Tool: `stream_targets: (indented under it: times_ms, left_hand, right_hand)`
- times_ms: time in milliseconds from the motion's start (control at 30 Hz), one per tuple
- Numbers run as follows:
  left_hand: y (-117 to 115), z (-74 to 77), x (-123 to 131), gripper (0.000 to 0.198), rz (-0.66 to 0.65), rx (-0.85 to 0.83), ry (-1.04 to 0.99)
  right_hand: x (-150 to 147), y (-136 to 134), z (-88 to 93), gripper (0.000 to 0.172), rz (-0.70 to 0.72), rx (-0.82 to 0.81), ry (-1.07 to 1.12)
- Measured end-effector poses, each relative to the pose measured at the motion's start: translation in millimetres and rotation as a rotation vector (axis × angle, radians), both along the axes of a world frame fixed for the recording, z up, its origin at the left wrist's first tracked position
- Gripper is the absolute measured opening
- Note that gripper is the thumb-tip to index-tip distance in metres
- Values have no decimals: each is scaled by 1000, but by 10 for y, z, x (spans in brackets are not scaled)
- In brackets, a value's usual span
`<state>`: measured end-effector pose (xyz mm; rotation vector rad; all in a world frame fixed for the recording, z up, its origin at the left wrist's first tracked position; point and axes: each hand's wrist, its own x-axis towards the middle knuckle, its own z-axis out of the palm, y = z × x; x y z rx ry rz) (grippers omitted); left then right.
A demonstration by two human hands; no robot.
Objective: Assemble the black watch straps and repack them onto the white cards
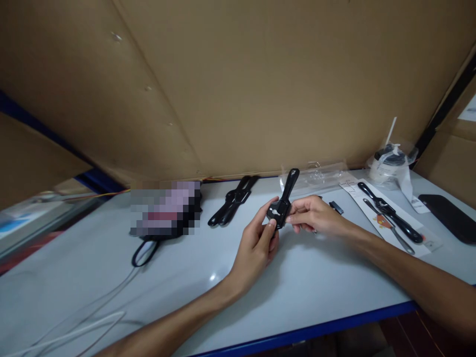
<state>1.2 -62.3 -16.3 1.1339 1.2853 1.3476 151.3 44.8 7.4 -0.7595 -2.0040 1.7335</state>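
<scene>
A black spokeshave is tilted up above the table, one handle pointing away from me. My left hand is closed around its lower part, thumb on the flat body beside a notched opening. From the right, the fingertips of my right hand pinch at the edge of the body; its other fingers are curled under. Whether a small part is between those fingertips I cannot tell. More black spokeshaves lie together on the table to the left. Just beyond my right hand lies a small dark metal piece.
A printed card with another spokeshave on it lies right, near a black phone-like slab. Behind are clear plastic packaging and a bagged cup. A blurred-out dark item and cables occupy the table's left.
</scene>
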Motion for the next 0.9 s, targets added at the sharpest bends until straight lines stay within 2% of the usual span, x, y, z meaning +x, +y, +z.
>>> stream_targets:
  times_ms: [67, 133, 200, 267, 333, 400, 500, 600, 900]
  left_hand:
    - [0, 6, -2, 69, 1, 15, -3]
    - [2, 13, -2, 68, -1, 22, -7]
    - [5, 16, -1, 68, -12, 16, -4]
    - [6, 11, 2, 68, -27, 12, 7]
    - [6, -3, 5, 67, -38, 16, 19]
    - [3, -20, 9, 66, -41, 21, 35]
    - [-1, -34, 15, 63, -48, 23, 61]
    - [1, -34, 22, 63, -63, 11, 63]
    - [10, -50, 20, 64, -74, -12, 47]
  right_hand:
    - [17, 20, 36, 10, -28, 18, -41]
    - [41, 34, 76, 10, -155, 100, -10]
    - [64, 28, 100, 12, -344, 254, 83]
    - [79, -3, 101, 14, -466, 468, 136]
    - [86, -55, 81, 14, -426, 731, 110]
    - [87, -111, 52, 20, -280, 986, 41]
    - [86, -170, 11, 38, -104, 1228, -45]
    - [87, -173, -9, 44, -74, 1332, -97]
    - [86, -124, -14, 30, -132, 1419, -157]
